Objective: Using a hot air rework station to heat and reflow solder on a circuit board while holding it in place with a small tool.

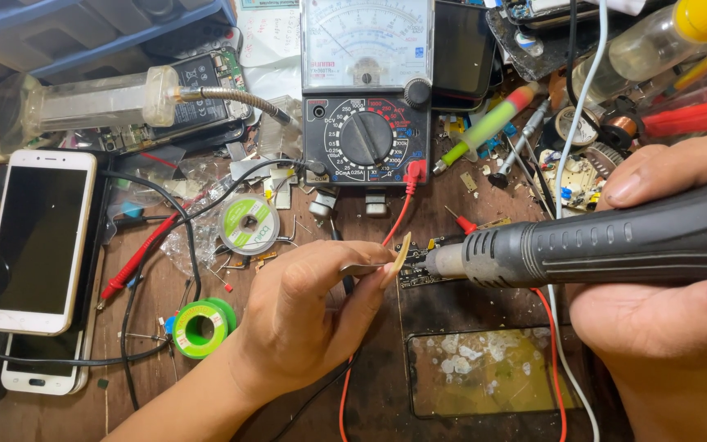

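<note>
Centre of frame: the left hand [308,315] pinches slim metal tweezers [367,268] between thumb and fingers, tips aimed right at a small dark circuit board [416,268] lying on the brown wooden bench [59,409]. The right hand [664,262], at the right edge, is closed around the ribbed black handle of a hot-air tool [599,245]; its grey metal nozzle sits just beside the board, close to the tweezer tips (contact cannot be judged).

Upper centre: a black analogue multimeter [366,90] with a round dial and a pale scale face, a red lead [403,214] plugged in at its lower right corner.

Left of frame: a white smartphone [38,237], screen dark, stacked on another handset. Lower left of centre: a green roll of tape [200,327]. Above it, a grey solder spool [249,225] bearing a round green-and-white label.

Lower right of centre: a cracked glass panel [484,372], yellowish beneath.
</note>
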